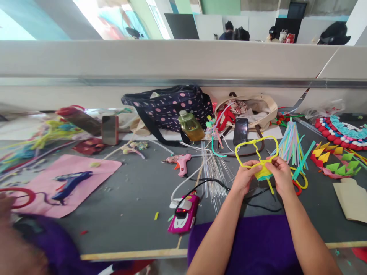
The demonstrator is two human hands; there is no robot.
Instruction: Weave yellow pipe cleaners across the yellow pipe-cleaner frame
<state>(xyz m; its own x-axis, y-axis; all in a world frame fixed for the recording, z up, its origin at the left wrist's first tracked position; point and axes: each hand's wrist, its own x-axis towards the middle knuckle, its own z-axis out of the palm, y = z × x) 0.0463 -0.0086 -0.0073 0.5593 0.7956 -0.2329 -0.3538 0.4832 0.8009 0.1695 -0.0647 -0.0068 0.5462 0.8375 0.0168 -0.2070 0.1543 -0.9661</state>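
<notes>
Held up over the table is a yellow pipe-cleaner craft piece [257, 151], with two loops at the top, a twisted middle strand and a yellow-and-teal woven part below. My left hand [247, 176] pinches its left side near the woven part. On the other side my right hand [279, 173] grips it with thumb and fingers. A short yellow stem points down between the hands. Just beyond my right hand lies a fan of pastel pipe cleaners [291, 147]. Left of my left hand, thin wires [215, 175] are spread on the table.
A pink glue gun [180, 162], a magenta power strip [185, 215] and black cords lie left of my arms. A navy bag [169, 107], a bottle [190, 126] and a phone [240, 131] stand behind. At far left, a neighbour's hand [5, 206] holds a red ring.
</notes>
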